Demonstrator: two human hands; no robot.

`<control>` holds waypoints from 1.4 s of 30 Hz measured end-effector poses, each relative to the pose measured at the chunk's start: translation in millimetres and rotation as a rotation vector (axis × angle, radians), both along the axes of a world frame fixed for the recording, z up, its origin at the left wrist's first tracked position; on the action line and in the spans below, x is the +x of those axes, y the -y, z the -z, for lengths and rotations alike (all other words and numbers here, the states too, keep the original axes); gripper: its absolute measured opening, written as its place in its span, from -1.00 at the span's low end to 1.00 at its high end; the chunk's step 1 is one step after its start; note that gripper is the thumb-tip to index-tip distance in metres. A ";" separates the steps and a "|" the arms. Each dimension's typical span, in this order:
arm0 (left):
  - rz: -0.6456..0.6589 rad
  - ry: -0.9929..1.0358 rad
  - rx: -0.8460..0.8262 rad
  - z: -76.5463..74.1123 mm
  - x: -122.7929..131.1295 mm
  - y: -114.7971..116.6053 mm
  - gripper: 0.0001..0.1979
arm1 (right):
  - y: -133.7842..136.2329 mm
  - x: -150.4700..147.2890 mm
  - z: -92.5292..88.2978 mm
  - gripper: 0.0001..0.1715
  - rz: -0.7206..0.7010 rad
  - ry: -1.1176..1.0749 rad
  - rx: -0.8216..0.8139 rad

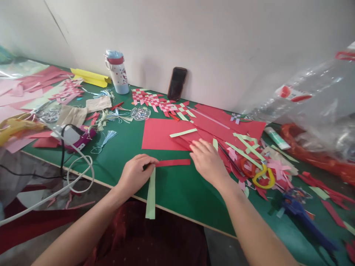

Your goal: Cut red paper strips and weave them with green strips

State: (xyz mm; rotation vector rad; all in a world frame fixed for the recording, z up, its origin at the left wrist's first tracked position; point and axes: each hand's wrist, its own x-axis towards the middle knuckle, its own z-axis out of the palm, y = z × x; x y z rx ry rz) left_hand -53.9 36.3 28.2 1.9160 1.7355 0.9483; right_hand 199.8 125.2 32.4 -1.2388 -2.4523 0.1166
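My left hand (138, 170) is closed in a pinch on joined paper strips near the table's front edge. From its fingertips a red paper strip (174, 162) runs right, and a pale green paper strip (151, 195) hangs down past the edge. How the two meet is hidden under my fingers. My right hand (206, 160) lies with fingers stretched out over the lower right of a red paper sheet (158, 133). Just above those fingertips, a short green strip (183, 132) rests on the sheet.
Woven red-and-green paper pieces (158, 100) lie along the back, near a leaning phone (177, 83) and a bottle (118, 74). Yellow-handled scissors (263, 177), paper scraps and a blue glue gun (302, 214) are at right. A white cable (80, 170) loops at left.
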 end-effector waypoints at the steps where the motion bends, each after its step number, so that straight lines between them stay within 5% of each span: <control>1: 0.013 0.013 0.001 -1.2 3.0 -0.4 -0.75 | 3.2 0.1 -6.5 -0.51 0.033 -0.018 0.009; 7: 0.109 0.115 0.031 -2.4 26.0 -0.6 -0.76 | 37.1 -25.8 -35.1 -0.63 -0.116 -0.112 -0.188; 12: 0.147 0.172 0.018 -0.1 29.9 4.0 -0.80 | 29.8 -36.7 -36.8 -0.75 -0.157 0.004 -0.306; 20: 0.356 -0.249 0.182 8.3 -3.9 17.8 -0.74 | 9.9 -48.6 -35.5 -0.72 -0.269 0.314 -0.258; 24: 0.487 -0.396 0.186 10.6 -5.6 21.3 -0.67 | 6.2 -63.1 -32.0 -0.74 -0.305 0.348 -0.214; 29: 0.492 -0.443 0.111 9.9 -3.1 19.7 -0.67 | 6.9 -62.2 -29.2 -0.77 -0.300 0.293 -0.038; 33: 0.469 -0.439 0.133 11.9 -2.6 18.7 -0.66 | 34.7 -43.5 -22.4 -0.75 -0.226 0.126 0.139; 38: 0.457 -0.445 0.149 13.1 -0.9 19.4 -0.63 | 87.2 -22.9 -1.5 -0.69 -0.237 0.074 0.100; 42: 0.455 -0.459 0.147 12.6 -0.7 20.1 -0.61 | 103.1 -18.5 11.4 -0.67 -0.203 0.072 0.080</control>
